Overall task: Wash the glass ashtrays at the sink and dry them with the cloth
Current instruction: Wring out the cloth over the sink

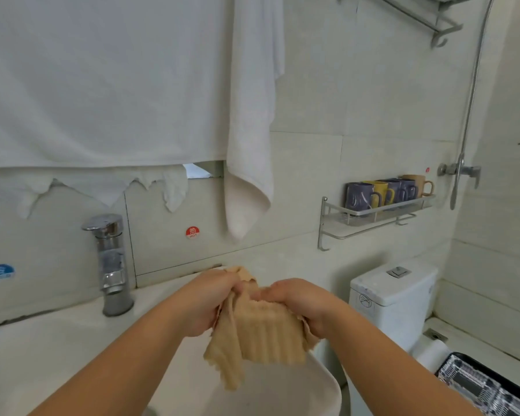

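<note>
Two hands wrap one beige cloth [261, 331] above the sink [312, 385]

The left hand [206, 301] grips the cloth at its 9 o'clock side, the right hand [303, 304] at 3 o'clock; fingers of both are curled into the folds, thumbs on top, and the fabric hangs down at 6 o'clock. Whether an ashtray sits inside the bundle cannot be told. One tap [111, 262] stands at 9 o'clock, one white towel [249, 115] hangs at 12, five mugs [385, 192] line one wall shelf [373, 219] at 2, one toilet tank [394, 283] at 3
</note>
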A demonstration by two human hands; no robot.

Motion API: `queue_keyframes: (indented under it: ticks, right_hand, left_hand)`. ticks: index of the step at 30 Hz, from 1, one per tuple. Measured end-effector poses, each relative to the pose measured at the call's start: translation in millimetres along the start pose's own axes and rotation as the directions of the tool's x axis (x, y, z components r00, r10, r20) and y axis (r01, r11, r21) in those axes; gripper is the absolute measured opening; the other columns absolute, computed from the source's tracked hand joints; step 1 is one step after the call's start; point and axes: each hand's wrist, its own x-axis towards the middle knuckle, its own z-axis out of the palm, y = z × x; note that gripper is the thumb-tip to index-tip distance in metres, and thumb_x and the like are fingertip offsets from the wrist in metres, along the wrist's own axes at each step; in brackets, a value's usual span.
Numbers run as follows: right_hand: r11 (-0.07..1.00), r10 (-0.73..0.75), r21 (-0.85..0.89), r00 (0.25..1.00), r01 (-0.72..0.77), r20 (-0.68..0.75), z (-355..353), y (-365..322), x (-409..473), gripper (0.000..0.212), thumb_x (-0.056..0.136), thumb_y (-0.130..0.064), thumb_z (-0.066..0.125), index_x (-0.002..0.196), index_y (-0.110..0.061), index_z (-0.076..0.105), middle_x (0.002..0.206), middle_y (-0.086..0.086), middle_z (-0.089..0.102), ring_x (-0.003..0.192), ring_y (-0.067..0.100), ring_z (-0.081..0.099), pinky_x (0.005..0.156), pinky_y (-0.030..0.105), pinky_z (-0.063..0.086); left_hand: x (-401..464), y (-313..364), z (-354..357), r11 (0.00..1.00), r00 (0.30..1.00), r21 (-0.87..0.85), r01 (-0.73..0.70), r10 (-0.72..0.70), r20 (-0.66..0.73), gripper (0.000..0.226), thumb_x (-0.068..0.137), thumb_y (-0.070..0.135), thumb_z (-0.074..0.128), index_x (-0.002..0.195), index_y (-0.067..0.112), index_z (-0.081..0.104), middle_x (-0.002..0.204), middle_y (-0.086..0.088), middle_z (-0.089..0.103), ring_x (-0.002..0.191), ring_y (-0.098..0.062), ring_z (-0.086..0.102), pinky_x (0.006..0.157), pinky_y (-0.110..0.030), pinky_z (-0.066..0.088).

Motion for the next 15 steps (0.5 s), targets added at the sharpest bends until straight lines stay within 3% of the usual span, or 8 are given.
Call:
queue_keyframes:
  ticks: [3,7,9,11,13,15]
  right_hand:
    - [0.997,-0.016,-0.075,0.997,0.01,-0.078,-12,1,-1,0.023,0.079,-0.022,0.074,0.093,-0.009,0.061,0.087,0.003,0.064,0.079,0.017,0.062,0.064,0.025,0.048]
    - [0.933,-0.147,-0.36,0.935,0.023,-0.323,-24,2,2,0.015,0.08,-0.018,0.069,0.077,-0.006,0.06,0.071,0.004,0.051,0.065,0.015,0.047,0.057,0.026,0.036]
    - [0.899,-0.248,-0.434,0.883,0.058,-0.397,-27,6,7,0.032,0.086,-0.018,0.059,0.058,-0.009,0.046,0.06,0.002,0.037,0.057,0.015,0.035,0.054,0.027,0.028]
    - [0.942,-0.241,-0.323,0.857,0.093,-0.455,-26,7,9,0.033,0.091,-0.019,0.051,0.06,-0.016,0.038,0.06,0.0,0.034,0.055,0.014,0.032,0.053,0.027,0.026]
    - [0.976,-0.182,-0.198,0.849,0.093,-0.496,-25,7,9,0.019,0.093,-0.02,0.049,0.076,-0.012,0.048,0.071,0.004,0.047,0.063,0.015,0.044,0.057,0.026,0.035]
    - [0.996,-0.083,-0.005,0.865,0.093,-0.495,-26,6,8,0.019,0.093,-0.023,0.054,0.086,-0.005,0.056,0.081,0.011,0.059,0.075,0.021,0.057,0.068,0.031,0.046]
  left_hand:
    - [7,-1,-11,0.999,1.0,0.034,0.026,-0.026,-0.008,0.011,0.082,0.002,0.055,0.09,0.006,0.061,0.09,-0.014,0.063,0.078,-0.024,0.059,0.062,-0.028,0.044]
    - [10,1,-26,0.98,0.997,0.191,0.063,-0.068,0.023,0.039,0.069,0.003,0.075,0.106,-0.003,0.062,0.104,-0.017,0.068,0.094,-0.028,0.066,0.073,-0.032,0.054]
    - [12,2,-33,0.963,0.997,0.261,0.074,-0.071,-0.022,0.032,0.072,0.002,0.078,0.099,-0.004,0.062,0.103,-0.02,0.069,0.094,-0.032,0.067,0.078,-0.036,0.054]
    - [17,2,-41,0.957,0.996,0.277,0.08,-0.068,-0.052,0.029,0.075,0.001,0.077,0.099,-0.006,0.063,0.095,-0.02,0.07,0.089,-0.031,0.069,0.077,-0.037,0.057]
    - [18,3,-44,0.962,0.995,0.26,0.089,-0.074,-0.066,0.026,0.079,0.001,0.073,0.101,-0.008,0.064,0.092,-0.018,0.071,0.082,-0.029,0.07,0.07,-0.035,0.058]
    - [17,3,-44,0.965,0.993,0.242,0.099,-0.082,-0.082,0.017,0.086,0.003,0.066,0.101,-0.005,0.066,0.093,-0.014,0.07,0.075,-0.027,0.066,0.061,-0.035,0.057]
